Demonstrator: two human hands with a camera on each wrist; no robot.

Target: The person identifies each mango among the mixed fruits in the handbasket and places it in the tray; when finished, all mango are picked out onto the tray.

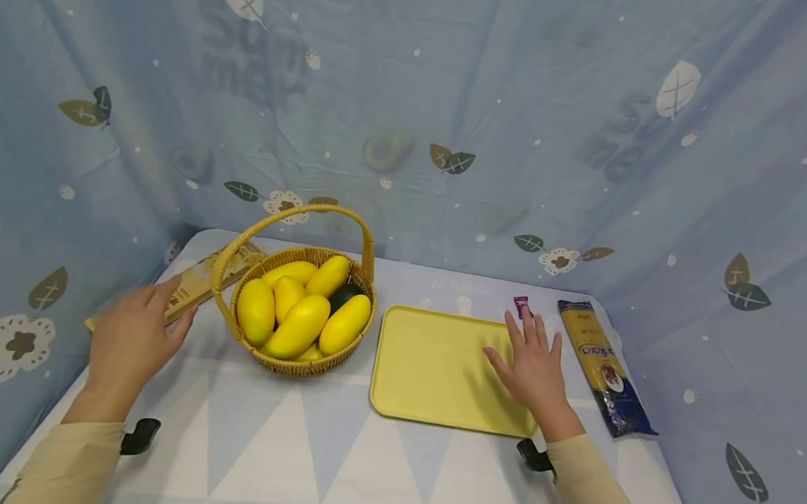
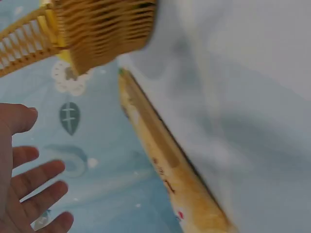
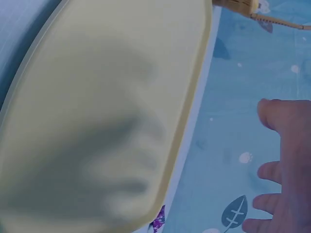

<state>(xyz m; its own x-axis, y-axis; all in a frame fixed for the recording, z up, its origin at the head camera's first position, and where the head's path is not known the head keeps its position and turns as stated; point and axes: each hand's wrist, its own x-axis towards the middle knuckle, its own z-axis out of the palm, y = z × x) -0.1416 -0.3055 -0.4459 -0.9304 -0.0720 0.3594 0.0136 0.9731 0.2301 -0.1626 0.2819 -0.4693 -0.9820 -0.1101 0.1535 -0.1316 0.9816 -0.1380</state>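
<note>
My left hand hovers at the left, near a long, flat yellow packet. In the left wrist view its fingers are spread and stand apart from that packet. A wicker basket with a tall handle stands right of the packet. It holds several yellow mangoes and one dark green fruit, partly hidden. My right hand, fingers spread and holding nothing, is above the right side of a yellow tray. Its shadow falls on the tray in the right wrist view.
A small purple packet lies behind the tray, just beyond my right fingertips. Along the table's right edge lies a long gold-and-blue plastic packet. A blue patterned curtain encloses the back and sides of the table.
</note>
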